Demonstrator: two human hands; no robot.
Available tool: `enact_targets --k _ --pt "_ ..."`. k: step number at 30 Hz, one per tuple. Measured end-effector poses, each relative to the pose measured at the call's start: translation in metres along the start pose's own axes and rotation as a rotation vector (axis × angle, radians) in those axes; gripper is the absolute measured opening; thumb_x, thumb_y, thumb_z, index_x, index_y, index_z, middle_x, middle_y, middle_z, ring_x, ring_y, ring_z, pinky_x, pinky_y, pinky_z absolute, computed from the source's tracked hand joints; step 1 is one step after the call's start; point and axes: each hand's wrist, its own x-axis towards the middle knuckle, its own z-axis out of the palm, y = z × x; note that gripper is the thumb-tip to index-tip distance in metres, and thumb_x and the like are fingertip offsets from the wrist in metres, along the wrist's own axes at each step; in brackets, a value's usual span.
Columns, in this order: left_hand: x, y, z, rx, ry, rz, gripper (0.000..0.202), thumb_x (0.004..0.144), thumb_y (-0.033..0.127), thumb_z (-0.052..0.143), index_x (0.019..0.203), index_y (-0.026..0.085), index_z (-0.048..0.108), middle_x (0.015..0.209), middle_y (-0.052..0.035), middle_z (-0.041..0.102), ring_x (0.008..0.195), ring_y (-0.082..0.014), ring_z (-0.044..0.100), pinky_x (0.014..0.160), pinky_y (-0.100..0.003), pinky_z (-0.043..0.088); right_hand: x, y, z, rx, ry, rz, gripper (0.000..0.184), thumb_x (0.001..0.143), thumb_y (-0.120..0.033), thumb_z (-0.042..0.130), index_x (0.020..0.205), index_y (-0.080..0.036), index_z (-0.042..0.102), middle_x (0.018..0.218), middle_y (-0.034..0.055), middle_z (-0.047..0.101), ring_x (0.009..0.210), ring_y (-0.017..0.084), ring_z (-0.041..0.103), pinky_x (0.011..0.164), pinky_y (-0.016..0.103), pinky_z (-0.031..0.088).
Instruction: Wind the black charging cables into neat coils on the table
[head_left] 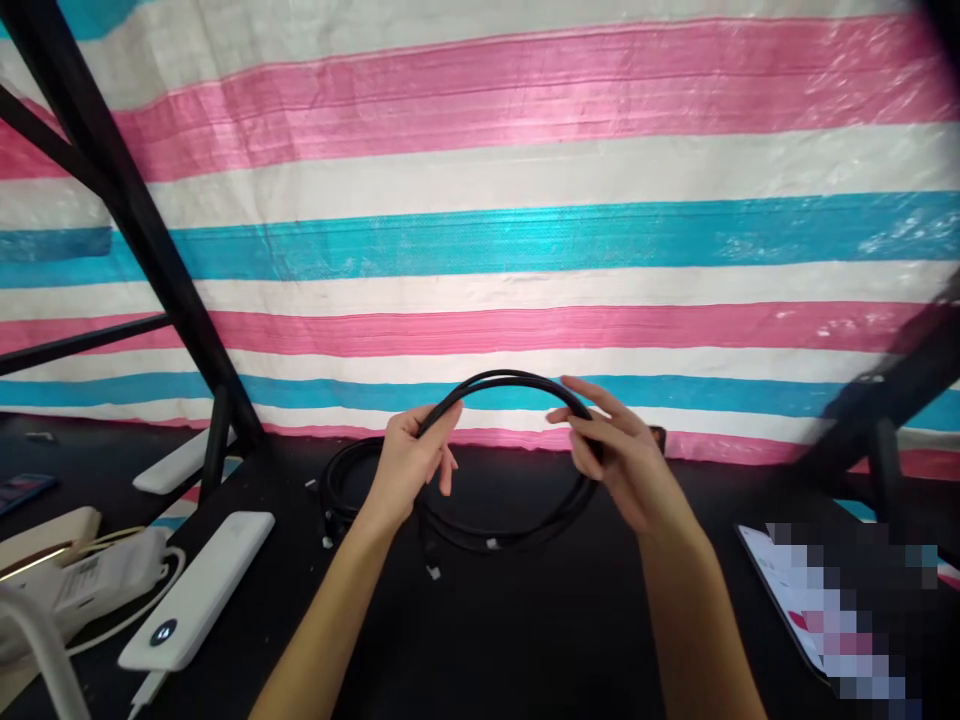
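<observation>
A coiled black cable is held upright between my two hands above a black table. My left hand pinches the left side of the loop between thumb and fingers. On the loop's right side, my right hand has its fingers around the strands, with the index finger stretched out. Pale connector ends hang at the lower left of the loop. Another coil of black cable lies on the table behind my left wrist, with small pale ends beside it.
A white power bank with a cable plugged in lies at left, near a white power strip. A phone, partly blurred out, is at right. Black metal frame legs stand on both sides. A striped plastic sheet hangs behind.
</observation>
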Motion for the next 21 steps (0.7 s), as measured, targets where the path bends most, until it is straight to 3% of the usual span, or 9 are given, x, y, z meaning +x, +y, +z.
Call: enact_targets --k 4,8,10,12,14,18,21 --pt "0.003 -0.003 0.004 -0.399 0.184 -0.022 0.049 0.078 0.038 0.061 0.047 0.02 0.028 0.028 0.0106 0.022 0.024 -0.0028 0.021 0.04 -0.02 0.033 0.002 0.016 0.025 -0.087 -0.02 0.068 0.032 0.073 -0.034 0.065 0.1 -0.016 0.063 0.056 -0.0034 0.06 0.035 0.004 0.035 0.036 0.02 0.023" --pt "0.0 -0.001 0.01 -0.584 0.353 -0.02 0.049 0.081 0.04 0.055 0.053 0.019 0.021 0.032 0.0108 0.02 0.027 -0.0028 0.016 0.038 -0.019 0.026 -0.003 0.03 0.051 0.206 -0.001 0.136 0.02 0.076 -0.037 0.06 0.072 -0.017 0.057 0.041 -0.0089 0.04 0.033 0.003 0.024 0.037 0.019 0.021" --pt "-0.003 -0.003 0.016 -0.591 0.397 -0.007 0.049 0.082 0.041 0.053 0.053 0.019 0.019 0.033 0.0104 0.02 0.028 -0.0031 0.017 0.039 -0.019 0.027 -0.005 0.034 0.059 0.365 0.028 0.196 0.03 0.076 -0.033 0.056 0.053 -0.019 0.043 0.035 -0.0099 0.029 0.031 0.003 0.017 0.035 0.02 0.018" --pt "-0.007 -0.007 0.025 -0.619 0.392 -0.013 0.049 0.083 0.04 0.05 0.052 0.019 0.019 0.032 0.0098 0.02 0.028 -0.0036 0.018 0.04 -0.02 0.029 -0.005 0.037 0.061 0.493 0.07 0.23 0.04 0.074 -0.028 0.053 0.045 -0.021 0.025 0.032 -0.0102 0.019 0.03 0.004 0.011 0.032 0.021 0.013" --pt "-0.01 -0.012 0.036 -0.66 0.339 -0.05 0.048 0.083 0.038 0.048 0.049 0.02 0.019 0.031 0.0091 0.02 0.027 -0.0039 0.019 0.04 -0.021 0.029 -0.004 0.039 0.059 0.573 0.101 0.235 0.043 0.071 -0.025 0.05 0.044 -0.022 0.017 0.032 -0.0101 0.014 0.029 0.004 0.008 0.031 0.021 0.011" --pt "-0.017 -0.023 0.054 -0.698 0.18 -0.148 0.048 0.08 0.033 0.049 0.044 0.019 0.02 0.031 0.0083 0.02 0.027 -0.0036 0.02 0.041 -0.022 0.028 0.0 0.04 0.049 0.671 0.15 0.278 0.044 0.069 -0.021 0.05 0.044 -0.022 0.013 0.032 -0.0099 0.013 0.03 0.004 0.007 0.03 0.019 0.013" --pt "-0.016 -0.027 0.055 -0.613 0.083 -0.161 0.046 0.081 0.034 0.047 0.043 0.019 0.024 0.033 0.0084 0.021 0.028 -0.0049 0.026 0.047 -0.023 0.034 0.001 0.039 0.043 0.689 0.203 0.255 0.044 0.068 -0.018 0.05 0.044 -0.021 0.014 0.032 -0.0097 0.015 0.03 0.004 0.007 0.03 0.019 0.014"
